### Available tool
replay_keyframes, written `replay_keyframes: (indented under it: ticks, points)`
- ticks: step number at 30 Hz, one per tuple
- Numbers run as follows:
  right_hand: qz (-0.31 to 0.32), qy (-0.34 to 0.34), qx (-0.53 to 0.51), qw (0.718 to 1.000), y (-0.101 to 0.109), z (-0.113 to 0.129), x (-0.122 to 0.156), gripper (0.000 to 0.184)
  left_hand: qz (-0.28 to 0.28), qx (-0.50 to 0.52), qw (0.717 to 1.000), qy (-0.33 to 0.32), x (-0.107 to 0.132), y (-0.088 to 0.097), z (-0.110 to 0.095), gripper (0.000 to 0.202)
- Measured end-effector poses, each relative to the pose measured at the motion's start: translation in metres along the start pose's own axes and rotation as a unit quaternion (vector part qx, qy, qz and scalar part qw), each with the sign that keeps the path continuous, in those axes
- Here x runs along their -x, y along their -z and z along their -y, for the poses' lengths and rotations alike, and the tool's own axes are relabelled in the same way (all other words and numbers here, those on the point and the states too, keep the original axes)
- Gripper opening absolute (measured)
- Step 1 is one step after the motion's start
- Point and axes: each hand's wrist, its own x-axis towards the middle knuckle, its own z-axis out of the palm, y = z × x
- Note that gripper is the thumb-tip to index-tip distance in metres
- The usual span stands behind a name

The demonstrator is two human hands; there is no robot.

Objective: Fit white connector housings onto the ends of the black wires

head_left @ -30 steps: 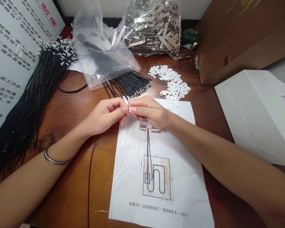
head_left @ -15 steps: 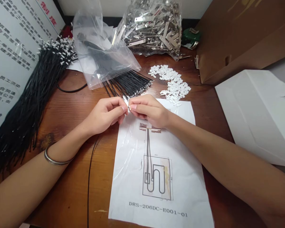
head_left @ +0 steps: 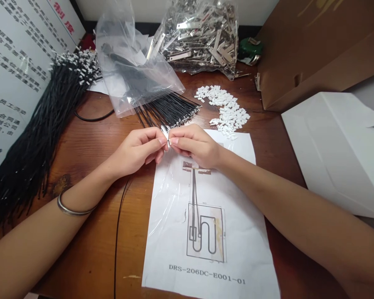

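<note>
My left hand (head_left: 137,150) and my right hand (head_left: 195,145) meet fingertip to fingertip above the top edge of a printed drawing sheet (head_left: 205,232). Both are closed in a pinch on a small white and metal piece (head_left: 166,136) between them. A thin black wire (head_left: 116,232) runs from under my left hand down toward the near table edge. Just beyond my fingers lies a fan of black wires with metal tips (head_left: 170,111), spilling out of a clear plastic bag (head_left: 134,70). What exactly my fingers hold is mostly hidden.
A heap of small white plastic housings (head_left: 227,110) lies beyond my right hand. A bag of metal strips (head_left: 202,35) sits at the back. A large bundle of finished black wires (head_left: 40,128) fills the left. A brown cardboard box (head_left: 318,45) and white box (head_left: 339,149) stand at right.
Both hands shifted very slightly up and stayed pinched together on the small piece. Nothing else moved.
</note>
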Motion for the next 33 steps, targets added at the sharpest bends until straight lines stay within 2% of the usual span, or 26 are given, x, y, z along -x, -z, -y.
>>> replay_keyframes:
  ticks: [11,33]
  points:
    - [0.027,0.013,0.032,0.999,0.0019,0.0018,-0.0003,0.03,0.029,0.01,1.0,-0.008,0.0007,0.0019,0.0018,0.024]
    - [0.049,0.002,0.032,0.998,0.0026,0.004,-0.0005,0.029,0.032,-0.024,0.999,-0.011,0.0014,0.0026,0.0011,0.022]
